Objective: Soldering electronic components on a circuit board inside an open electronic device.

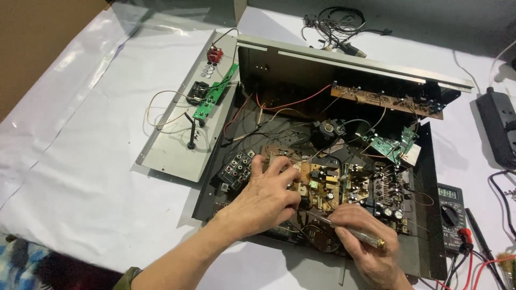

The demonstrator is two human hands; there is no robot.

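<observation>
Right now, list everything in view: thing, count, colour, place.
open amplifier chassis: one, black, centre
main circuit board: one, yellowish brown, inside chassis
small green boards: two, one on the detached panel, one at chassis right
detached metal panel: one, grey, left of chassis
multimeter: one, black, right edge
power strip: one, black, far right
cable bundle: one, black, top
white sheet: one, covering table
left hand: resting on the board
right hand: holding a screwdriver
</observation>
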